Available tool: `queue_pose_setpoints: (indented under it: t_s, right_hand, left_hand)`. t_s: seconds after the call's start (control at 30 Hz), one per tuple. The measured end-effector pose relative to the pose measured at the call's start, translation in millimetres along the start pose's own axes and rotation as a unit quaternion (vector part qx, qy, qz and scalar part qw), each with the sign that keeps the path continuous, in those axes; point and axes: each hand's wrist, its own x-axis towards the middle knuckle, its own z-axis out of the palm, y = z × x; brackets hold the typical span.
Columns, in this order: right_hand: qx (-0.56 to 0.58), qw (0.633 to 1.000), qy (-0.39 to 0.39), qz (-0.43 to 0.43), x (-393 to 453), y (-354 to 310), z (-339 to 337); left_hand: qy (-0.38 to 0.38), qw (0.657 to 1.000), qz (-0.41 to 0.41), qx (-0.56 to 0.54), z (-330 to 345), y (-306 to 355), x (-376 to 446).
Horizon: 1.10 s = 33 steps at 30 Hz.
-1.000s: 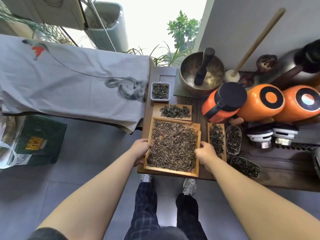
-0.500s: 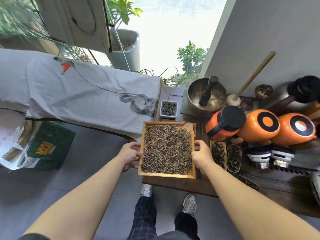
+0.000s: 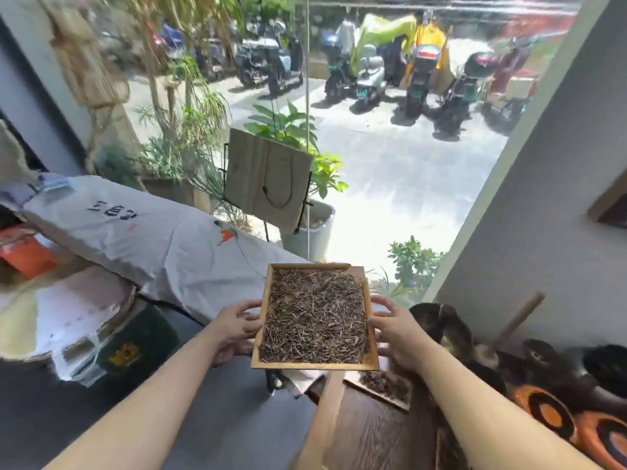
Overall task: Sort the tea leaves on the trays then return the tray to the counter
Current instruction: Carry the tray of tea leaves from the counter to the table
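A square wooden tray [image 3: 259, 362] covered with dark dry tea leaves [image 3: 315, 320] is held up in the air in front of me, above the near end of the dark wooden counter [image 3: 366, 432]. My left hand [image 3: 234, 325] grips its left edge, fingers curled under and thumb on the rim. My right hand [image 3: 395, 329] grips the right edge the same way. A smaller wooden tray with tea leaves [image 3: 381, 385] lies on the counter just below.
To the right stand a brass bowl [image 3: 441, 329] with a wooden stick, dark pots and orange flasks [image 3: 546, 407]. A table under a white cloth [image 3: 163, 245] is on the left, with a green box [image 3: 135, 347] beneath. Plants and a glass front lie ahead.
Both hands lifted the big tray off the counter and raised it. My view tilted up from the counter toward the window and street.
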Motion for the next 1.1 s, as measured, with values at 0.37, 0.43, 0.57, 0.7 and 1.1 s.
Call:
queue_pose_setpoints:
  t_s: [0.37,0.43,0.57,0.7,1.1]
  right_hand:
    - [-0.038,0.971,-0.227,-0.070,-28.0,-122.0,155.7]
    - [-0.042,0.960,-0.267,-0.076,-41.2,-129.9,199.7]
    - [-0.059,0.938,-0.333,-0.081,-68.9,-130.4,292.9]
    - [-0.082,0.912,-0.395,-0.076,-94.1,-115.9,397.8]
    - [-0.145,0.840,-0.516,-0.086,-186.0,-64.6,715.7]
  left_hand:
    - [0.203,0.964,0.121,-0.122,-124.3,39.7,-152.5]
    - [0.254,0.945,0.134,-0.156,-153.7,30.0,-188.5]
    - [0.314,0.913,0.153,-0.212,-211.2,4.2,-259.2]
    - [0.366,0.883,0.177,-0.236,-277.1,-26.7,-322.5]
    - [0.481,0.803,0.194,-0.294,-492.3,-98.0,-498.7]
